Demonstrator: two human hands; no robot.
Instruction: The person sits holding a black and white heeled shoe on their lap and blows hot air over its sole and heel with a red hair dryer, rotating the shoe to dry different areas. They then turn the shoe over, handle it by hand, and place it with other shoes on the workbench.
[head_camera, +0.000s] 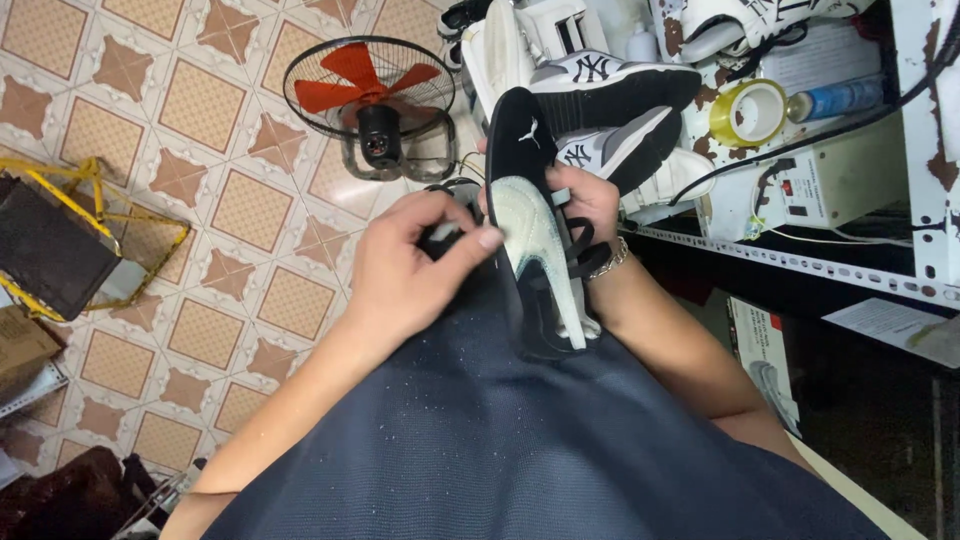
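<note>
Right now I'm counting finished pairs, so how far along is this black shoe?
Done: nothing on it clearly looks finished. In hand: the black shoe stands on the lap, gripped from behind by the right hand, while the left hand pinches something small and dark beside it; its black lace hangs loose. Left: the lace is not yet tied, and more shoes sit stacked on the shelf.

Shoe at frame centre between both hands, fan on floor above, shelf with sneakers upper right
</note>
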